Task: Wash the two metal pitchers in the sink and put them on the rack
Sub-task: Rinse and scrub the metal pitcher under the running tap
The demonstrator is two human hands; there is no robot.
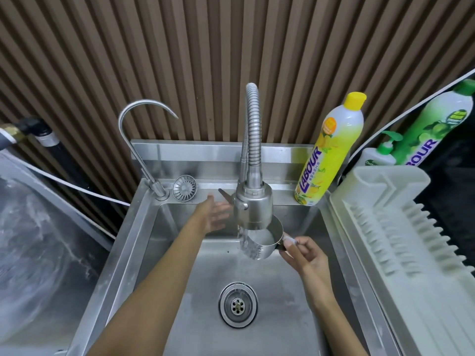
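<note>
Nearest the camera, the round perforated metal drain (238, 304) is seen in the floor of the stainless steel sink (144, 247), between the two bare forearms. Above it, on the right, the right hand (304, 255) is closed around the handle of a small shiny metal pitcher (266, 242), which is held tilted over the basin with its mouth turned up toward the tap. Water is seen falling from the broad steel spray head (254, 206) into and over the pitcher's rim; the spray head hides the far part of the pitcher. To the left, the left hand (214, 214) is held open with fingers spread and nothing in it, just beside the spray head's lever. Only one pitcher is visible.

On the back ledge, a small round steel strainer basket (184, 188) is set beside the base of a thin curved steel gooseneck tap (133, 140). The ribbed flexible steel hose (253, 129) rises behind the spray head. A yellow-capped yellow dish soap bottle (330, 155) stands at the ledge's right corner. A pale plastic ridged drying rack (401, 232) lies along the sink's right side, with a green soap bottle (437, 129) and a white pump bottle (379, 156) behind it. A brown slatted wall (180, 60) forms the background.
</note>
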